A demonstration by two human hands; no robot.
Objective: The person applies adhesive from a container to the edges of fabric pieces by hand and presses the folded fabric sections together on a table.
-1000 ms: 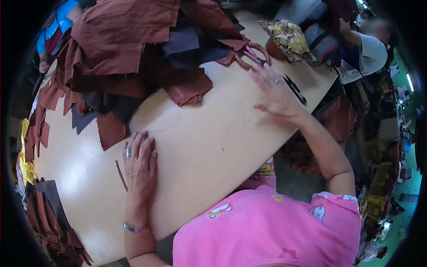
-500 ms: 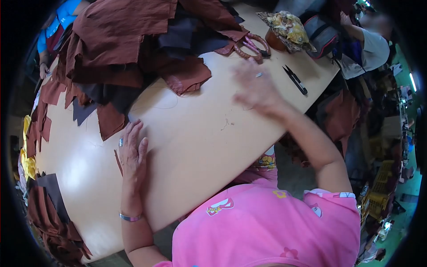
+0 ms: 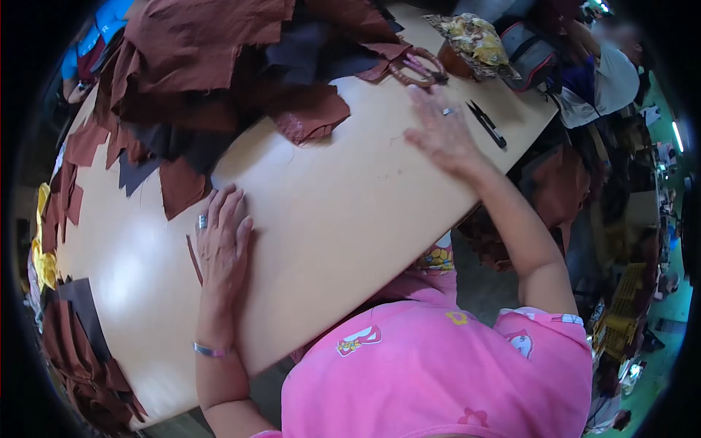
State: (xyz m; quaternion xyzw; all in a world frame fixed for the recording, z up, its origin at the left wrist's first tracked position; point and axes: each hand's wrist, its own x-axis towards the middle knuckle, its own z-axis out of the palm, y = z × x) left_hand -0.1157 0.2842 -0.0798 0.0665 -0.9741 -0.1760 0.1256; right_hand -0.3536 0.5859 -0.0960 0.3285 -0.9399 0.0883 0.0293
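My left hand (image 3: 223,230) rests on the pale tabletop (image 3: 314,219), fingers spread and holding nothing. Beside it lies a thin brown strip (image 3: 194,260). My right hand (image 3: 444,131) is open over the right part of the table, palm down, with nothing in it. Just beyond its fingertips are scissors with wrapped handles (image 3: 418,67). A small black thread snipper (image 3: 486,124) lies to the right of that hand. Brown and dark cloth pieces (image 3: 190,66) form a big heap at the far side.
A brown pot (image 3: 454,62) with a yellowish bundle (image 3: 475,40) on it stands at the far right, next to a grey and black bag (image 3: 527,55). More brown cloth (image 3: 73,343) hangs at the left edge. Two people are beyond the table, one at each far side.
My right hand moved left, then back right toward the snipper. Thread bits on the table near it have mostly gone from sight. My left hand shifted slightly and stays on the table.
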